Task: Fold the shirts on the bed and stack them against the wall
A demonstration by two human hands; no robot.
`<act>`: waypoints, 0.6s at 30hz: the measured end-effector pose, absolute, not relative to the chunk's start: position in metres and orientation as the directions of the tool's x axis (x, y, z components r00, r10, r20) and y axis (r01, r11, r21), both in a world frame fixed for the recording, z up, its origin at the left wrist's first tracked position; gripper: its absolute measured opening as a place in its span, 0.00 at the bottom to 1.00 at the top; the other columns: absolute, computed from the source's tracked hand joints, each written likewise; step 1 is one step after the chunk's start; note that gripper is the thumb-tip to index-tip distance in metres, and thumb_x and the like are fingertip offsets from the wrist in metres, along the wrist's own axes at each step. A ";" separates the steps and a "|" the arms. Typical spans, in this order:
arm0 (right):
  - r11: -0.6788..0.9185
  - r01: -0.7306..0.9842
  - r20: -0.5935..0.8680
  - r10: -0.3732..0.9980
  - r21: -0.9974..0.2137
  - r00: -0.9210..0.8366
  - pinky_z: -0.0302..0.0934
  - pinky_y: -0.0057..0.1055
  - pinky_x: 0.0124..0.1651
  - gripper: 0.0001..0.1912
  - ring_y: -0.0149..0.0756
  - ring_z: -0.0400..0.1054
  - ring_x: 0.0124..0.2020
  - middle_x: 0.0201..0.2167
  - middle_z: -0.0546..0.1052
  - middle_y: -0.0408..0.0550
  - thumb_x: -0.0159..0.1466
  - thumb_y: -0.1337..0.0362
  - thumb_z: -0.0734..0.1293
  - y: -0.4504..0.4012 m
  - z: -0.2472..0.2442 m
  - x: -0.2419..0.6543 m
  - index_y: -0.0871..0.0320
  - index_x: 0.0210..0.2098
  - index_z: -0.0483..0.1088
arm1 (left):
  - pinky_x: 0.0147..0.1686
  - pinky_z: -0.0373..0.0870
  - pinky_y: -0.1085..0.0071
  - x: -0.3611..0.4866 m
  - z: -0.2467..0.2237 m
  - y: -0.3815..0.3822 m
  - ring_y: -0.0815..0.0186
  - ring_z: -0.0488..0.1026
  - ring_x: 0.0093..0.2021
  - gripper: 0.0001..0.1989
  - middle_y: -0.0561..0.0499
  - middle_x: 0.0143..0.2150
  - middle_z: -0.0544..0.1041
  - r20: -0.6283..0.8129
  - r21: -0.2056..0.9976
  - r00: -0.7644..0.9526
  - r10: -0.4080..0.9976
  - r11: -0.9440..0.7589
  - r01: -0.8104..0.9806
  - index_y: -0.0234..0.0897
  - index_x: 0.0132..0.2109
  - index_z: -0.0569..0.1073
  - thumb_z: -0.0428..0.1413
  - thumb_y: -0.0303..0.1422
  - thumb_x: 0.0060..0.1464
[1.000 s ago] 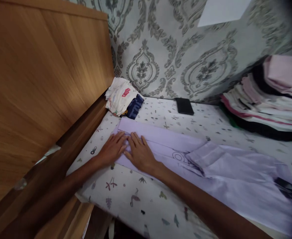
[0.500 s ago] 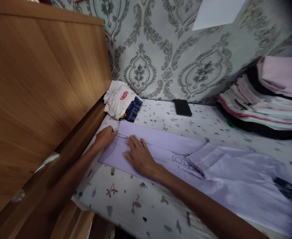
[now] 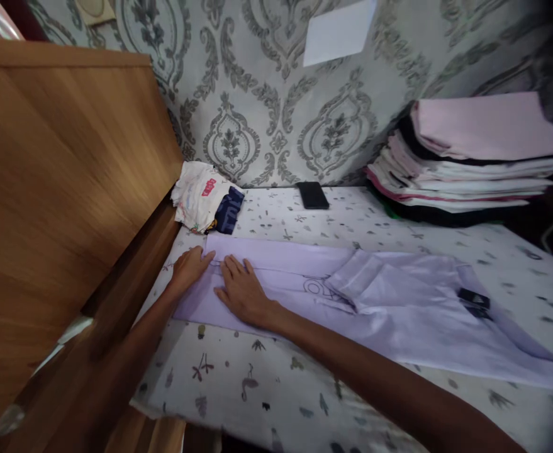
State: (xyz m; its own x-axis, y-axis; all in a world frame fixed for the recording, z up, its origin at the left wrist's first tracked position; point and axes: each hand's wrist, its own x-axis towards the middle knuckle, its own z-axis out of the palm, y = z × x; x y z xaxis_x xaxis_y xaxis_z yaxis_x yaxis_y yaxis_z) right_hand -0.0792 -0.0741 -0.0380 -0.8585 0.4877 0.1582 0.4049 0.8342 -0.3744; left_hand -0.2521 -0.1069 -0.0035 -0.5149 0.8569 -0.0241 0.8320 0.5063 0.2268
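Note:
A lilac T-shirt (image 3: 399,283) lies lengthwise on the patterned sheet, its sides folded inward and a sleeve lying across the middle. Dark line print shows partly beneath that sleeve, and a black label marks the neck at the right. At the hem end, my left hand (image 3: 191,269) has its fingers curled on the fabric edge, with the thumb pointing to the right. My right hand (image 3: 245,292) rests flat on the shirt just beside it, fingers spread and pressing the cloth.
Folded clothes (image 3: 201,195) sit against the wooden panel (image 3: 68,157) on the left. A black flat object (image 3: 312,195) lies near the wall. At the back right stands a tall stack of folded garments (image 3: 465,170). The sheet's front edge (image 3: 201,421) is close by.
The view has turned to the right, so more of the garment stack and the shirt's neck end shows. Both hands stay at the hem end with little visible movement on the cloth.

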 end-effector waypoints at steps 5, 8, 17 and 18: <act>0.727 0.308 0.230 0.538 -0.614 -0.811 0.40 0.52 0.73 0.31 0.49 0.47 0.73 0.70 0.59 0.65 0.70 0.56 0.58 -0.067 -0.042 -0.077 0.66 0.68 0.59 | 0.31 0.59 0.70 -0.247 -0.004 -0.100 0.62 0.69 0.31 0.08 0.53 0.27 0.70 0.039 0.408 -0.491 0.870 0.435 0.803 0.40 0.30 0.65 0.51 0.36 0.57; 0.454 0.133 0.257 0.694 -0.881 -0.672 0.44 0.46 0.73 0.31 0.44 0.52 0.71 0.69 0.62 0.60 0.71 0.50 0.56 -0.053 -0.043 -0.079 0.62 0.66 0.62 | 0.27 0.59 0.72 -0.241 0.008 -0.090 0.65 0.66 0.26 0.07 0.57 0.25 0.67 0.028 0.684 -0.461 0.887 0.319 0.656 0.39 0.31 0.65 0.51 0.37 0.55; -0.508 -0.605 -0.225 0.846 -0.613 -0.483 0.69 0.48 0.55 0.31 0.44 0.76 0.49 0.47 0.81 0.52 0.72 0.42 0.49 -0.005 -0.029 -0.029 0.56 0.54 0.71 | 0.21 0.57 0.77 -0.120 0.037 -0.038 0.71 0.64 0.21 0.06 0.59 0.25 0.66 -0.155 0.926 -0.167 0.974 0.202 0.318 0.38 0.38 0.68 0.57 0.34 0.55; -0.529 -0.634 -0.247 0.841 -0.564 -0.481 0.72 0.47 0.49 0.32 0.45 0.77 0.44 0.41 0.82 0.52 0.71 0.41 0.49 -0.003 -0.031 -0.017 0.57 0.52 0.72 | 0.22 0.60 0.77 -0.107 0.036 -0.035 0.71 0.67 0.22 0.08 0.58 0.26 0.69 -0.206 0.941 -0.118 0.971 0.230 0.249 0.38 0.40 0.68 0.57 0.35 0.57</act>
